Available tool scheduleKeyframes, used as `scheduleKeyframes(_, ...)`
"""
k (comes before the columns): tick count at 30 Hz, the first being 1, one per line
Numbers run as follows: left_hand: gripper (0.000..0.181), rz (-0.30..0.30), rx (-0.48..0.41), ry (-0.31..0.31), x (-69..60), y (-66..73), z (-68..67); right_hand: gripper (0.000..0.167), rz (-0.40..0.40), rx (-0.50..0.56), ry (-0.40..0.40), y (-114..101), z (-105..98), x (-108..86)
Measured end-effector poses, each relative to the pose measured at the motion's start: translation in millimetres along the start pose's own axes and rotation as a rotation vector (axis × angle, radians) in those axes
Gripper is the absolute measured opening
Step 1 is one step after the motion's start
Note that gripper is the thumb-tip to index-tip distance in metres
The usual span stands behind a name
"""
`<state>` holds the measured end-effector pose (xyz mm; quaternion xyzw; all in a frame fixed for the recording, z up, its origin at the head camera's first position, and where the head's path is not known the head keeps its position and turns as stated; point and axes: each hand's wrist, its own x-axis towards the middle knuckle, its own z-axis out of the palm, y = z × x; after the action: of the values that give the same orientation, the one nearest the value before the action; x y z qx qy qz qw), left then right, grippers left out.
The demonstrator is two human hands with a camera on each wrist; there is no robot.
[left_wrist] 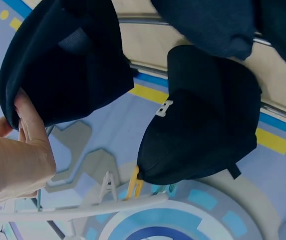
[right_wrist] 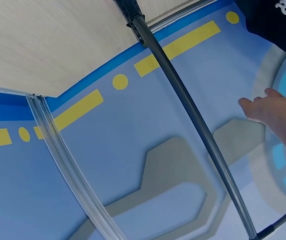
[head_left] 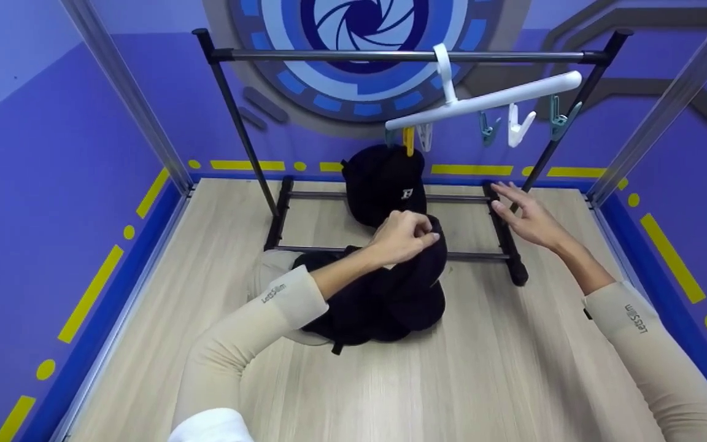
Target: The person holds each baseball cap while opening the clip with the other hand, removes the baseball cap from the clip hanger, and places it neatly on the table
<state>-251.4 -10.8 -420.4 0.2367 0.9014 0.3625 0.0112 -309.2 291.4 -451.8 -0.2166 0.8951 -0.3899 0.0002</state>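
Note:
My left hand (head_left: 404, 236) pinches the edge of a black cap (head_left: 433, 264), lifting it above a pile of black caps (head_left: 359, 307). In the left wrist view the held cap (left_wrist: 83, 55) shows its hollow inside, with the fingers of the left hand (left_wrist: 20, 155) at its rim. Another black cap (head_left: 378, 178), with a white letter on its front, hangs from a white hanger (head_left: 488, 105) by a yellow clip (head_left: 409, 141) and a green one beside it. To the right, my right hand (head_left: 530, 216) is in the air with fingers spread, holding nothing.
The hanger hooks over the top bar (head_left: 329, 56) of a black-and-metal rack and tilts down to the left. Unused clips, including a white clip (head_left: 519, 126), hang along its right half. A beige cap (head_left: 267, 270) lies under the pile. Blue panels (head_left: 40, 202) enclose the wooden floor.

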Motion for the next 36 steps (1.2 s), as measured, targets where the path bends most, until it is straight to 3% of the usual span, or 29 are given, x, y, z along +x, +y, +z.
scheduleKeyframes(7, 0.017, 0.016, -0.009, -0.008, -15.3, -23.9, 7.8, 0.053, 0.000, -0.008, -0.011, 0, 6, -0.4)
scheduleKeyframes(13, 0.018, -0.058, -0.008, -0.011, -30.2, -45.9, 9.7, 0.052, -0.026, -0.024, 0.032, 3, 16, -2.2)
scheduleKeyframes(20, 0.022, -0.112, 0.018, -0.009, -39.0, -64.0, 6.9, 0.055, -0.114, -0.202, 0.066, 10, 22, -3.4)
scheduleKeyframes(28, 0.054, -0.243, -0.018, -0.076, -54.4, -84.3, 3.5, 0.055, -0.139, -0.226, 0.058, 15, 26, -3.7)
scheduleKeyframes(32, 0.060, -0.244, -0.029, -0.073, -61.6, -93.6, 3.4, 0.054, -0.142, -0.239, 0.057, 17, 28, -5.1)
scheduleKeyframes(36, 0.048, -0.210, -0.011, -0.075, -65.6, -99.6, 4.1, 0.053, -0.139, -0.251, 0.056, 19, 30, -6.8)
